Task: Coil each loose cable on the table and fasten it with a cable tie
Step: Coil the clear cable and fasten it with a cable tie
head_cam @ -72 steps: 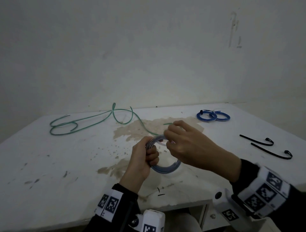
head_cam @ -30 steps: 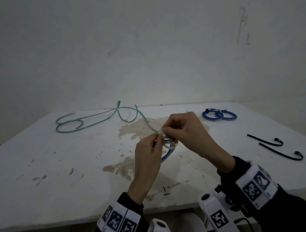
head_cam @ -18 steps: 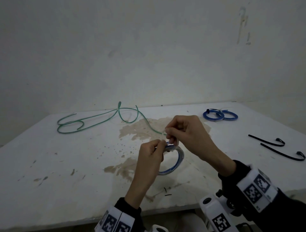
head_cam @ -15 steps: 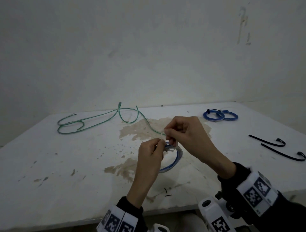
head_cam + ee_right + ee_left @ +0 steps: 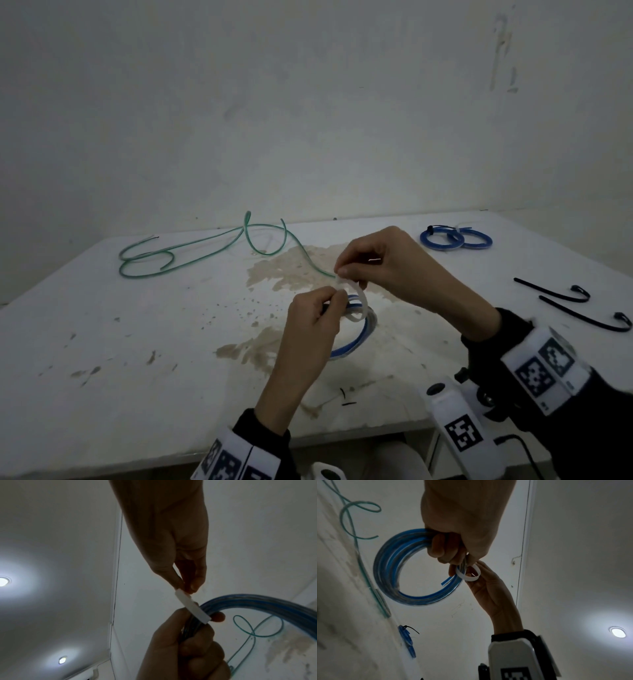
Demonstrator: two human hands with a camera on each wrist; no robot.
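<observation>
Both hands are engaged above the surface [image 5: 137, 342]: the blue coil [image 5: 393, 566] is gripped by the left hand [image 5: 308, 329], while the white tie [image 5: 468, 573], looped around the bundle, is pinched by the right hand [image 5: 387, 263], directly above.

- Bare indoor workroom, plain and unfurnished.
- Stained white table [image 5: 137, 342] against scuffed white wall [image 5: 308, 102].
- Recessed ceiling lights [image 5: 3, 581] overhead.
</observation>
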